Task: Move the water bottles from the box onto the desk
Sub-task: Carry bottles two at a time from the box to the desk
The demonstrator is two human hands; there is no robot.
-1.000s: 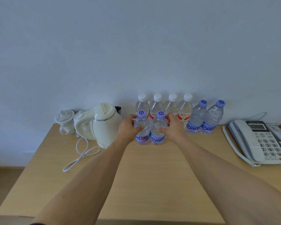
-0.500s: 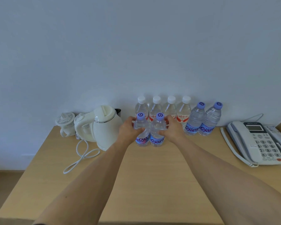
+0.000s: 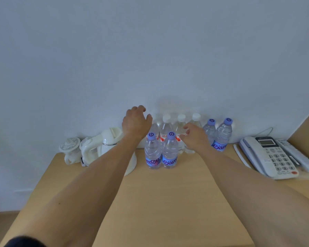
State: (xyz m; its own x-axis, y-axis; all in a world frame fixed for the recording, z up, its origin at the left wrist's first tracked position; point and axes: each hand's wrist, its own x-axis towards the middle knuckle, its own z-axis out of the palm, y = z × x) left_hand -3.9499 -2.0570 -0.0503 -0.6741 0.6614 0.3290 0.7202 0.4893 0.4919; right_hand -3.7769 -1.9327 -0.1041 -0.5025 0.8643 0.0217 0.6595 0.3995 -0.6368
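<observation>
Two purple-capped water bottles stand side by side on the wooden desk, free of both hands. Behind them a row of white-capped bottles lines the wall, with two more purple-capped bottles to the right. My left hand hovers above and left of the front pair, fingers loosely curled, holding nothing. My right hand is lifted to the right of the pair, in front of the white-capped row, fingers relaxed and empty. No box is in view.
A white electric kettle with its cord and a small white teapot sit at the back left. A white desk telephone and a remote lie at the right. The desk's front half is bare wood.
Both hands have let go of the two front purple-capped bottles and lifted away, the left going up and left, the right up and right. The bottles stay standing on the desk.
</observation>
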